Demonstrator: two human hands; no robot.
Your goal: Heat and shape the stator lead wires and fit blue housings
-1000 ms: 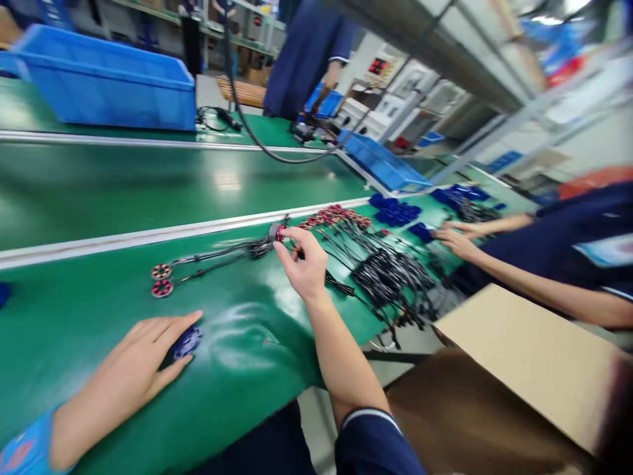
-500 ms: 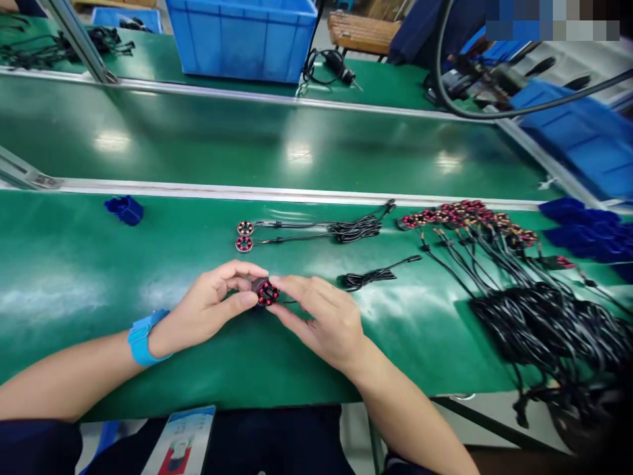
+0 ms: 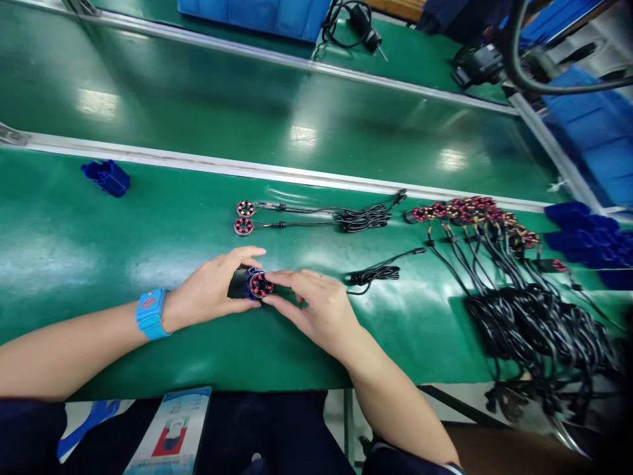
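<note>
A small stator, a ring of red-wound coils, is pinched between the thumb and fingers of my right hand. A dark blue plastic part lies partly hidden right behind the ring; whether they are joined I cannot tell. My left hand, with a light blue band on the wrist, curves around the left side of both, its thumb and forefinger spread apart. From beyond my right hand a bundled black cable runs out. Two more stators with bundled cables lie farther back.
A blue plastic housing lies at the left on the green table. Many stators with a heap of black cables fill the right side. Blue housings are piled behind them. A metal rail crosses the back.
My left thumb and forefinger have opened away from the stator, which my right hand still holds. More of the dark blue part shows now. The view has tilted lower.
</note>
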